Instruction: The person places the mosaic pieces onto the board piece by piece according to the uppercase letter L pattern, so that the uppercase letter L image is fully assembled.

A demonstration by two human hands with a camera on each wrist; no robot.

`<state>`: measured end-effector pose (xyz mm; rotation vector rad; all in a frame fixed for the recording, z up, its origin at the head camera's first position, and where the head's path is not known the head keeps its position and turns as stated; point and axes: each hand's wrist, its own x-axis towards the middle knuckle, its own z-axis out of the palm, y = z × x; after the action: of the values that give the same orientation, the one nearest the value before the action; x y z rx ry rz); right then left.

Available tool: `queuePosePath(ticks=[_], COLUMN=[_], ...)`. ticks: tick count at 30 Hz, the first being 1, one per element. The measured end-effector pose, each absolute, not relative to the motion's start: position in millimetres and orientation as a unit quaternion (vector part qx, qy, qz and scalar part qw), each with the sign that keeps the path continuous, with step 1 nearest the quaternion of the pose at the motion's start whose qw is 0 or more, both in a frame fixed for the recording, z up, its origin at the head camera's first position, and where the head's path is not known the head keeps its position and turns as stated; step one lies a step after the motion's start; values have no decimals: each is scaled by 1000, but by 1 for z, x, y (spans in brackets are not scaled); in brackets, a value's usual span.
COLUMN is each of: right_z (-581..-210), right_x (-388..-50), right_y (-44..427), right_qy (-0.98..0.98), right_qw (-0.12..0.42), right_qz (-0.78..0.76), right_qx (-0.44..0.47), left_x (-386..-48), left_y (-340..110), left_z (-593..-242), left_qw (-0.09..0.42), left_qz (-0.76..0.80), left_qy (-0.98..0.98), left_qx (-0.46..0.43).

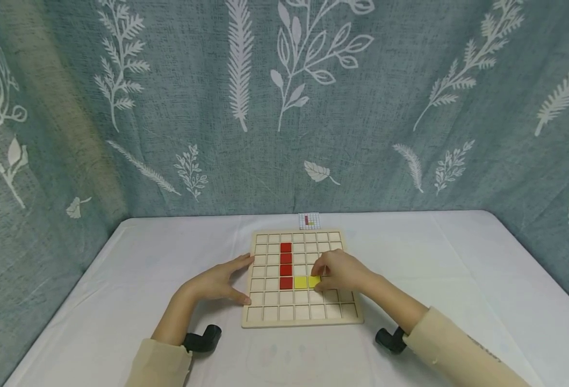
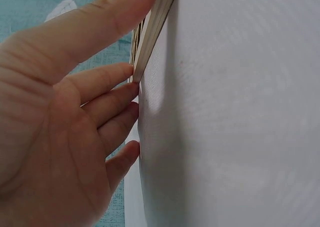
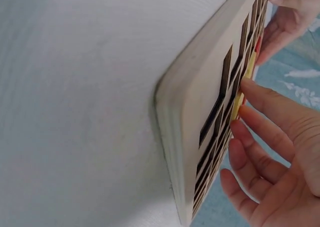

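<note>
A wooden grid board (image 1: 303, 324) lies flat on the table. Red square tiles (image 1: 286, 258) stand in one column of its cells, and a yellow tile (image 1: 301, 282) sits just right of the lowest red one. With thumb and index finger my right hand (image 1: 343, 271) pinches a second yellow tile (image 1: 315, 281) at the neighbouring cell; the right wrist view shows those fingertips at the yellow tile (image 3: 237, 106). My left hand (image 1: 216, 280) is spread at the board's left edge, thumb and fingertips touching it. In the left wrist view its fingers are extended along the board's side (image 2: 150, 39).
Behind the board lies a small printed card (image 1: 309, 221) with a grid and a red and yellow pattern. A white cloth covers the table (image 1: 434, 258). A green leaf-patterned curtain (image 1: 260, 172) hangs behind it. Black wrist mounts (image 1: 203, 339) are on both forearms.
</note>
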<state>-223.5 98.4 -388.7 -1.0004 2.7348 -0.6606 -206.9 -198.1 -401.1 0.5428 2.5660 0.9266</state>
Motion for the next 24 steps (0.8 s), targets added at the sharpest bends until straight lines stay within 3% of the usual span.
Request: queuePosePath(ticks=[12, 24], right_z=[-392, -367], right_x=[-231, -230], right_y=[107, 127], right_qy=[900, 944], right_qw=[84, 88], right_qz=[-263, -207], right_qx=[-336, -241], left_x=[-208, -213], left_y=[-195, -163], left_z=[-398, -374], left_qw=[167, -88], left_qz=[308, 244], left_qy=[919, 957], left_qx=[183, 131])
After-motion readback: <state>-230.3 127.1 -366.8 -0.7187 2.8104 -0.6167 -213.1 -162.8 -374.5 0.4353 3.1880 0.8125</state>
